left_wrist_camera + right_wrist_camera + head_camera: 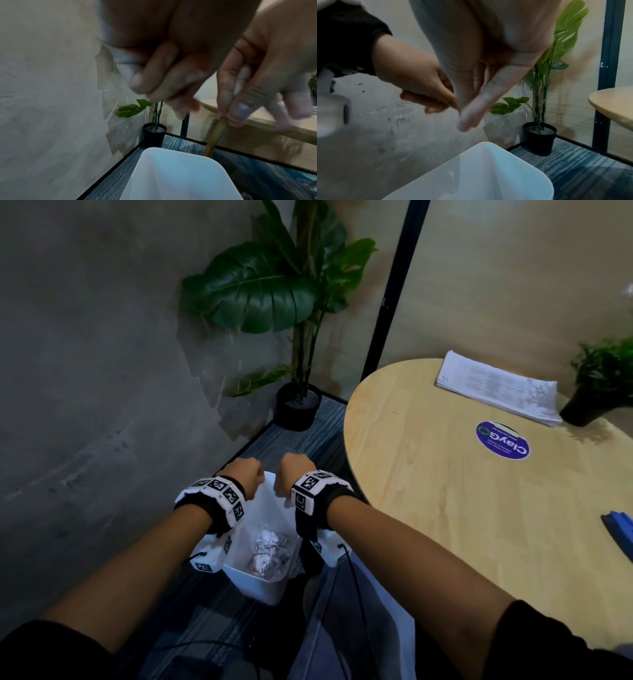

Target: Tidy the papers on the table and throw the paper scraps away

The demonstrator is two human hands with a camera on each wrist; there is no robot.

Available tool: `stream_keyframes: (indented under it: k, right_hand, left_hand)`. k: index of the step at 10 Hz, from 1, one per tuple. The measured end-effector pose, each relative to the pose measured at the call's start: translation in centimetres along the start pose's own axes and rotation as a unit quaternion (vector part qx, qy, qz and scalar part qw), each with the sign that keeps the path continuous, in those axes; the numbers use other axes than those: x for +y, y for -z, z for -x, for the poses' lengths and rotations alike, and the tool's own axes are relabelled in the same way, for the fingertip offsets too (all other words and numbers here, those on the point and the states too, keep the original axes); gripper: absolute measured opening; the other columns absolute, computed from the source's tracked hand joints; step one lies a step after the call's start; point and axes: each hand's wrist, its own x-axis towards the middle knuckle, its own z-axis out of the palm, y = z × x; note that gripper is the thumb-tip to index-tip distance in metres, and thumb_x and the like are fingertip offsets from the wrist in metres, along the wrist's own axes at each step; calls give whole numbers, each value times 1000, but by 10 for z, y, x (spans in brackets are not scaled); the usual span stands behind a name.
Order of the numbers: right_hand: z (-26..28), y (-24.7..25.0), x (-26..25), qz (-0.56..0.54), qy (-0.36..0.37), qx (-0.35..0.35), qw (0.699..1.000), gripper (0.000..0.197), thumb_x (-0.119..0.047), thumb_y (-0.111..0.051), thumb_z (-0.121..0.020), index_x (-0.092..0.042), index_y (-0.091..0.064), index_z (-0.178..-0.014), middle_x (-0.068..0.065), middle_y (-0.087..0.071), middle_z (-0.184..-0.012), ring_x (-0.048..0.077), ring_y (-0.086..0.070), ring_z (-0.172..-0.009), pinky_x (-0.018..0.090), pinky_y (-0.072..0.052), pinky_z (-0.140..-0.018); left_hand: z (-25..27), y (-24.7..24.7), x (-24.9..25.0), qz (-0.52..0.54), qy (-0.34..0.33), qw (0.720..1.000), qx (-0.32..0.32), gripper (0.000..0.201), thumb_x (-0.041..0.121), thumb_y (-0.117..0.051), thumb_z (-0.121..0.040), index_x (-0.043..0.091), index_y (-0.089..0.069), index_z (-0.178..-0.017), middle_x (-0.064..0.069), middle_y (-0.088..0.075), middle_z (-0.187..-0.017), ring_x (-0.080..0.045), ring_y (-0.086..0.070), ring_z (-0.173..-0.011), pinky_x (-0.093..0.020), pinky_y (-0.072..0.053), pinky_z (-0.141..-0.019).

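A white bin (261, 589) stands on the carpet beside the round table, with crumpled paper scraps (270, 553) lying at its bottom. My left hand (244, 474) and right hand (295, 471) hang side by side just above the bin's far rim, backs toward the head camera. In the left wrist view my left hand (163, 92) has loosely bent fingers with nothing in them, above the bin (171, 175). In the right wrist view my right hand (471, 115) points its fingers down over the bin (488, 175) and holds nothing. A neat stack of printed papers (496, 386) lies at the table's far side.
The round wooden table (445, 525) is at my right, with a purple sticker (501, 440), a small potted plant (603, 381) and a blue object (620, 529) at its right edge. A tall plant in a black pot (298, 405) stands in the corner. A grey wall runs along the left.
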Motion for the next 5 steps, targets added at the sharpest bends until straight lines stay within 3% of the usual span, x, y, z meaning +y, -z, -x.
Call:
stream_keyframes:
  k: [1, 2, 3, 4, 5]
  right_hand:
    - [2, 4, 0, -30, 11, 7, 999, 26, -25, -64, -86, 1, -62, -81, 22, -69, -101, 34, -68, -91, 41, -57, -82]
    - [4, 9, 4, -25, 27, 10, 999, 24, -13, -60, -87, 3, -64, -105, 23, -66, -109, 37, -65, -99, 44, -55, -87]
    - [12, 18, 9, -19, 41, 19, 999, 19, -13, -66, -83, 2, -67, -96, 22, -68, -98, 36, -66, -90, 42, -57, -80]
    - [17, 23, 24, -42, 33, 55, 997, 32, -27, -65, -83, -5, -53, -63, 12, -56, -62, 30, -60, -64, 31, -50, -60]
    - [27, 34, 41, -59, 41, 82, 994, 18, -17, -56, -90, -2, -60, -81, 14, -63, -75, 33, -64, -76, 37, -53, -64]
  left_hand:
    - [4, 2, 5, -17, -9, 1000, -9, 30, -2, -51, -87, 5, -61, -114, -19, -64, -110, -37, -65, -93, -34, -55, -72]
    - [5, 6, 15, -33, 1, 999, -9, 14, 11, -61, -86, 1, -69, -80, -12, -71, -79, -24, -66, -64, -27, -50, -61]
    - [5, 7, 25, -38, 6, 999, 24, 42, 28, -57, -89, 8, -51, -53, -6, -55, -53, -24, -57, -57, -32, -47, -64]
    - [3, 4, 36, -62, -37, 996, 48, 23, 22, -50, -94, 3, -54, -81, -20, -63, -88, -35, -60, -86, -40, -47, -76]
    - [1, 3, 51, -46, -103, 992, 55, 31, 5, -48, -90, 13, -46, -120, -19, -56, -113, -34, -57, -95, -40, -46, -79]
